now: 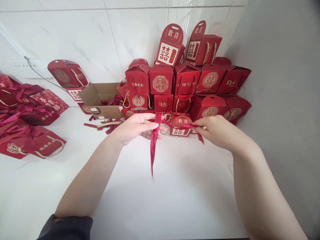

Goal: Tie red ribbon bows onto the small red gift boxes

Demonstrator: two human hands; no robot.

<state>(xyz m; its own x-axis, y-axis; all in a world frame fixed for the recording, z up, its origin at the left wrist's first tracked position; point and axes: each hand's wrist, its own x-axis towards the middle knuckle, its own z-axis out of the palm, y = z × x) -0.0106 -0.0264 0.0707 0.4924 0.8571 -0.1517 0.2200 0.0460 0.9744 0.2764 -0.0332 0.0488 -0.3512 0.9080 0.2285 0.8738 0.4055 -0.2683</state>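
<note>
A dark red satin ribbon [154,143] stretches between my two hands above the white tabletop. My left hand [140,126] pinches it between thumb and fingers, and one tail hangs straight down from there to a thin point. My right hand [212,130] closes on the other stretch, thumb against forefinger, with a short end dangling below the fingertips. Just behind the hands stands a red box with a handle flap [182,121], partly covered by the ribbon.
Stacked red gift boxes [162,80] with cord handles rise against the tiled wall. An opened cardboard carton [110,111] holds ribbons, and more ribbon strips [107,125] lie before it. Red boxes with bows [27,123] crowd the left side. A grey cable [42,76] runs from the wall socket.
</note>
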